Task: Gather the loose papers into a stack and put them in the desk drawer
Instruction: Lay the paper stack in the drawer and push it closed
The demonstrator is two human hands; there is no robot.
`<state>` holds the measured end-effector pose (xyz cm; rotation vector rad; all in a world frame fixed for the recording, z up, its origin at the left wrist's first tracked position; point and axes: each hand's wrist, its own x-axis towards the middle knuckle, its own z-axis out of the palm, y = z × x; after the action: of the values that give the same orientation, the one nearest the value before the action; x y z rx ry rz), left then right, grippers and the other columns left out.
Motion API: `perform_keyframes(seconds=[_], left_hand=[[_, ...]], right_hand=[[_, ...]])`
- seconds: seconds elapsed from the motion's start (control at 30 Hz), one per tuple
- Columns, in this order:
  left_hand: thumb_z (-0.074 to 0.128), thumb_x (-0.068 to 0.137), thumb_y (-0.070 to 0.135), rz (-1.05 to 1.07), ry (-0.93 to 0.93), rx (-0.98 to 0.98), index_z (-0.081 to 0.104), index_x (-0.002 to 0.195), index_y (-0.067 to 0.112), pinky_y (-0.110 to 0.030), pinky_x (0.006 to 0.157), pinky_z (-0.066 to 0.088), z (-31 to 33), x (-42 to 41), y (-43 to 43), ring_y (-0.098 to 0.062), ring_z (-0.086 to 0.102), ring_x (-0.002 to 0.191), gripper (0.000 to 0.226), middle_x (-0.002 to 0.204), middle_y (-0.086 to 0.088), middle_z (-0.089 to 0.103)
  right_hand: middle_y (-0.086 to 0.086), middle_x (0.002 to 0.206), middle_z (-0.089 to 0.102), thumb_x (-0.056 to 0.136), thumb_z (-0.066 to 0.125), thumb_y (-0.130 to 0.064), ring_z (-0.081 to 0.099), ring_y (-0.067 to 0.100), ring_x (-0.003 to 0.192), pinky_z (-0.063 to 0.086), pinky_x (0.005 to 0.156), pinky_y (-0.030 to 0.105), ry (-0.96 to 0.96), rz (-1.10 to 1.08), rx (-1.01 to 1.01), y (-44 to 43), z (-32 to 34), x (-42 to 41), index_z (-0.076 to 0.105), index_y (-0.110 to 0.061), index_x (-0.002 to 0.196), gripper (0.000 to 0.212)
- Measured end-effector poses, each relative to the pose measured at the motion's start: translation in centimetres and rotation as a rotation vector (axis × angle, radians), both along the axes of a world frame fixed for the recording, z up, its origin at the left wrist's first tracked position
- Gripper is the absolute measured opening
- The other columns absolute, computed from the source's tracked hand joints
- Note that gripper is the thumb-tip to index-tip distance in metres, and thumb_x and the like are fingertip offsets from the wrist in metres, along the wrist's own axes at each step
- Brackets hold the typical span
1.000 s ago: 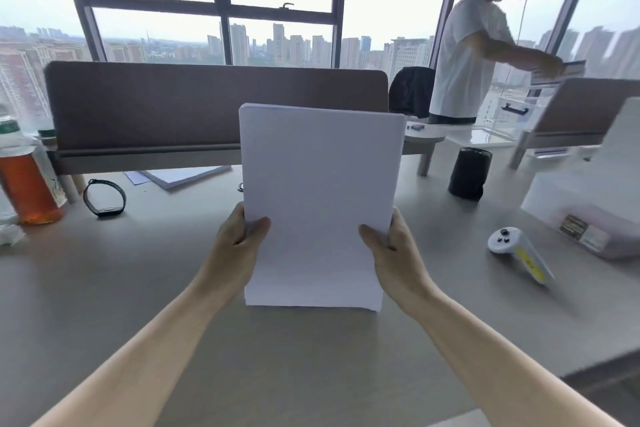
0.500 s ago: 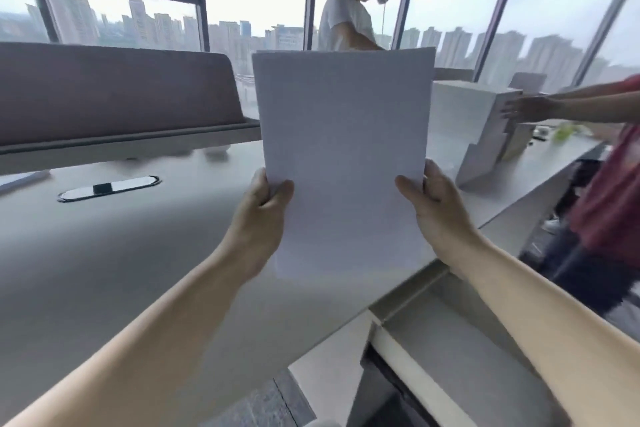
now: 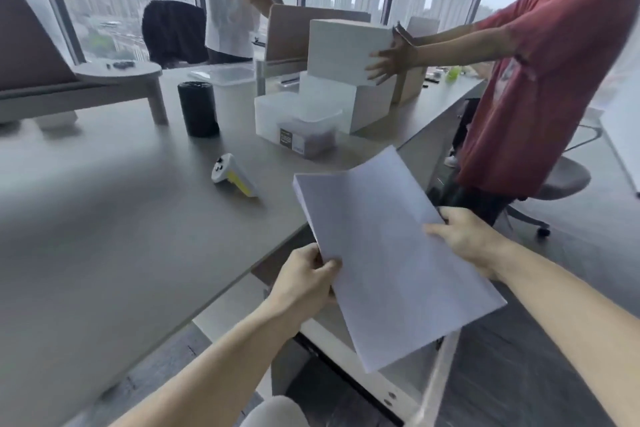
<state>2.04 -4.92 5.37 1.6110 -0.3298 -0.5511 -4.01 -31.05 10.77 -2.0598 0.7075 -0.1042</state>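
Observation:
A stack of white papers (image 3: 381,253) is tilted nearly flat, held in the air past the right end of the grey desk (image 3: 121,218). My left hand (image 3: 304,279) pinches its near left edge. My right hand (image 3: 464,239) grips its right edge. Below the papers an open white desk drawer (image 3: 408,378) sticks out from under the desk; the papers hide most of its inside.
On the desk lie a white and yellow controller (image 3: 232,175), a black cylinder (image 3: 198,108), clear plastic bins (image 3: 298,121) and white boxes (image 3: 346,52). A person in a red shirt (image 3: 540,80) stands close on the right, reaching to the boxes. Another person (image 3: 235,0) stands by the window.
The view swung right and down. The papers went from upright in front of me to tilted low over the open drawer. Both hands kept their hold.

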Motion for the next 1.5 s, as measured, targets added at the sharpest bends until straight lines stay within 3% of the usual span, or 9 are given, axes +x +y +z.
perform_keyframes(seconds=[0.13,0.27,0.47,0.57,0.83,0.97,1.07,1.3,1.5], left_hand=[[0.061,0.098,0.017,-0.069,0.013,0.189,0.079,0.104,0.012,-0.036,0.067,0.066,-3.5,-1.0,-1.7,-0.021,0.080,0.074,0.019,0.091,-0.007,0.083],[0.064,0.097,0.032,-0.163,-0.112,0.458,0.073,0.084,0.010,-0.034,0.063,0.062,-5.7,-0.5,-1.9,-0.018,0.075,0.066,0.026,0.075,-0.004,0.077],[0.062,0.093,0.049,-0.324,-0.644,0.880,0.063,0.122,0.023,-0.032,0.093,0.042,-8.2,1.7,-0.8,-0.021,0.055,0.117,0.039,0.122,0.002,0.064],[0.061,0.090,0.056,-0.404,-0.563,0.837,0.064,0.127,0.024,-0.034,0.104,0.042,-9.7,2.4,-0.8,-0.022,0.052,0.125,0.049,0.127,0.003,0.067],[0.060,0.083,0.065,-0.429,-0.636,0.791,0.073,0.101,0.030,-0.032,0.104,0.031,-10.6,3.6,-0.5,-0.013,0.060,0.108,0.042,0.105,0.014,0.075],[0.062,0.084,0.065,-0.416,-0.656,0.754,0.073,0.100,0.029,-0.029,0.096,0.027,-10.9,3.8,-0.6,-0.012,0.058,0.104,0.042,0.096,0.017,0.070],[0.064,0.084,0.064,-0.440,-0.636,0.729,0.072,0.098,0.030,-0.028,0.097,0.023,-11.1,4.0,-0.7,-0.010,0.056,0.103,0.038,0.095,0.016,0.068],[0.066,0.086,0.056,-0.503,-0.598,0.641,0.074,0.098,0.033,-0.030,0.110,0.012,-12.0,4.2,-1.0,-0.005,0.050,0.130,0.027,0.130,0.014,0.063],[0.066,0.088,0.054,-0.523,-0.604,0.620,0.074,0.100,0.031,-0.021,0.096,0.007,-12.0,3.9,-1.1,-0.007,0.047,0.133,0.027,0.136,0.014,0.062]], right_hand=[[0.014,0.087,0.078,0.091,0.062,-0.010,0.072,0.025,0.069,0.057,0.060,0.030,0.188,0.016,-0.109,-1.8,-2.5,-0.4,0.071,-0.001,0.094,0.013],[0.024,0.095,0.078,0.085,0.064,-0.007,0.069,0.026,0.069,0.054,0.064,0.033,0.322,0.045,-0.138,-3.7,-4.3,0.5,0.072,0.004,0.097,0.018],[0.009,0.071,0.068,0.081,0.058,-0.004,0.062,0.025,0.063,0.049,0.058,0.032,0.509,0.115,-0.209,-5.0,-6.5,1.9,0.076,-0.002,0.086,0.019],[0.009,0.076,0.069,0.079,0.058,-0.008,0.062,0.024,0.067,0.047,0.061,0.031,0.551,0.174,-0.259,-4.5,-7.6,3.6,0.077,-0.003,0.090,0.023],[0.014,0.115,0.074,0.089,0.063,-0.025,0.072,0.032,0.106,0.057,0.084,0.036,0.625,0.343,-0.432,-2.1,-10.1,9.1,0.071,-0.009,0.117,0.033],[0.012,0.123,0.070,0.092,0.060,-0.025,0.070,0.031,0.110,0.052,0.080,0.034,0.611,0.390,-0.422,-0.6,-11.8,10.7,0.066,-0.009,0.118,0.031],[0.010,0.141,0.061,0.097,0.054,-0.019,0.063,0.028,0.120,0.047,0.086,0.028,0.586,0.344,-0.390,0.1,-13.4,11.1,0.056,-0.011,0.143,0.047],[0.012,0.157,0.050,0.103,0.049,-0.028,0.048,0.031,0.145,0.039,0.116,0.033,0.552,0.259,-0.407,0.3,-17.8,10.6,0.041,-0.007,0.155,0.057],[0.022,0.141,0.060,0.104,0.047,-0.023,0.057,0.038,0.131,0.048,0.105,0.041,0.505,0.251,-0.425,0.3,-20.0,10.0,0.043,-0.003,0.147,0.048]])
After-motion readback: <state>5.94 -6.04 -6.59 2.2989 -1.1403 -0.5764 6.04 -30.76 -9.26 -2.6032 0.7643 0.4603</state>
